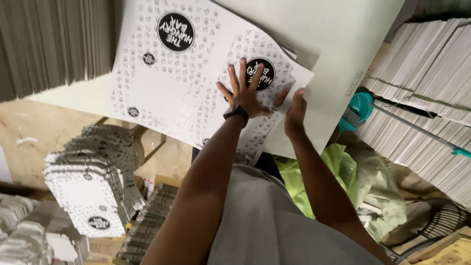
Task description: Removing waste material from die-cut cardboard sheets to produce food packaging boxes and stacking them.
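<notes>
The left hand (244, 91) lies flat with fingers spread on a white printed cardboard sheet (167, 73) patterned with small icons and black round marks, a dark watch (236, 112) at its wrist. The right hand (295, 110) pinches the sheet's near right edge, fingers curled around it. The sheet rests on a plain grey board (338, 44). Stacks of cut carton blanks (93, 191) stand below left; a green plastic bag (333, 172) lies lower right.

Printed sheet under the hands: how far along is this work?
Done: a stack of cut-out printed blanks sits lower left. In hand: the left hand presses flat on the printed sheet while the right hand grips its edge. Left: tall piles of sheets stand at right.
</notes>
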